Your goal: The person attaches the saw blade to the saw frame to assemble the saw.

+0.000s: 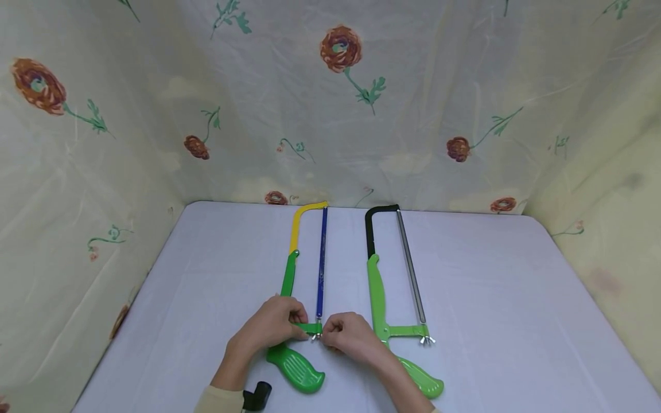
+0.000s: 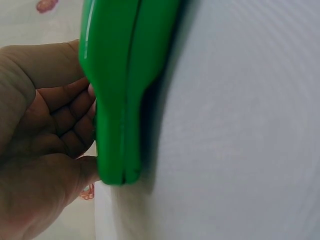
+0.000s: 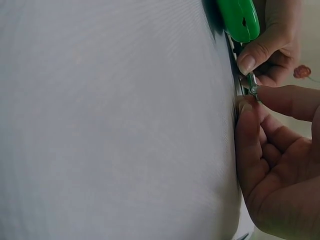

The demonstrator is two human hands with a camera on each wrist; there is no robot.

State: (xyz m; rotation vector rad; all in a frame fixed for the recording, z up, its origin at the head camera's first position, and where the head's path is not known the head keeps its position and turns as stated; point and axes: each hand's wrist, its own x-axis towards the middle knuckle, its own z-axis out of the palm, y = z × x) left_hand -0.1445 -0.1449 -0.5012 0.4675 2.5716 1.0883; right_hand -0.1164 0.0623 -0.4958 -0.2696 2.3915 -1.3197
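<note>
A hacksaw with a green handle (image 1: 296,370), yellow front frame (image 1: 295,232) and blue blade (image 1: 322,264) lies flat on the table. My left hand (image 1: 265,324) grips its green frame by the short crossbar (image 1: 311,328), covering part of the frame. At the crossbar's blade end, my right hand (image 1: 353,338) pinches the small metal wing nut (image 3: 253,90) between thumb and fingertip. The left wrist view shows the green handle (image 2: 112,100) close up beside my left hand (image 2: 45,115).
A second hacksaw, with a light green handle (image 1: 420,378), black front frame (image 1: 369,232) and grey blade (image 1: 411,267), lies to the right under my right forearm. A black object (image 1: 262,394) shows beside my left sleeve. Flowered cloth (image 1: 289,86) surrounds the white table (image 1: 516,315).
</note>
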